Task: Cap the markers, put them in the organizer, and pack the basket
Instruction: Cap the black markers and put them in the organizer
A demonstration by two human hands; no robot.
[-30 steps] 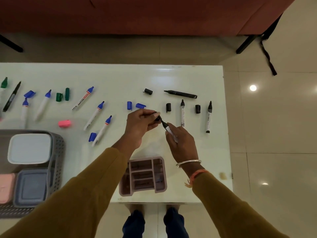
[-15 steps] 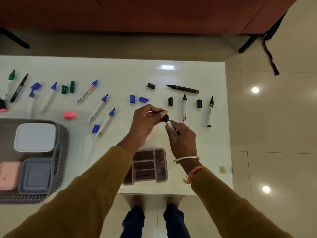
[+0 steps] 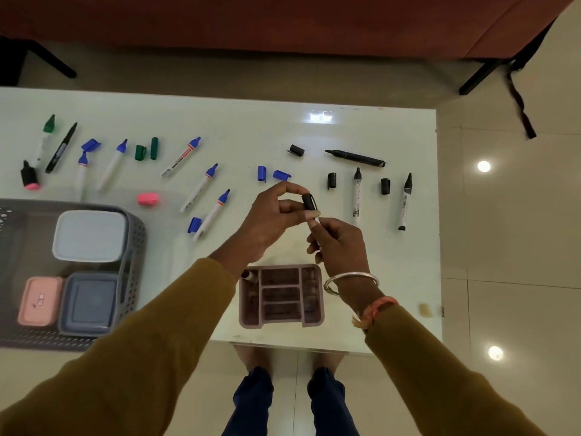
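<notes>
My left hand [image 3: 270, 218] pinches a black cap [image 3: 309, 201] that sits on the tip of a white marker [image 3: 315, 222]. My right hand [image 3: 339, 247] grips that marker's barrel, which is mostly hidden in the fingers. Both hands hover above the white table [image 3: 251, 127], just beyond the pink organizer [image 3: 311, 319] at the front edge. Two uncapped black-tipped markers [image 3: 356, 196] [image 3: 405, 202] lie to the right with loose black caps [image 3: 331, 180] [image 3: 385, 186] beside them. Blue-tipped markers [image 3: 199, 187] and blue caps [image 3: 261, 174] lie left of my hands.
A grey basket [image 3: 135, 247] at the left holds a white box [image 3: 89, 236], a pink box [image 3: 39, 300] and a grey-blue box [image 3: 89, 302]. Green caps [image 3: 146, 150], a pink cap [image 3: 147, 198], a black marker [image 3: 355, 158] and another black cap [image 3: 296, 150] lie farther back.
The black cap in my left hand has gone from beside the marker tip onto it. My hands have come closer together.
</notes>
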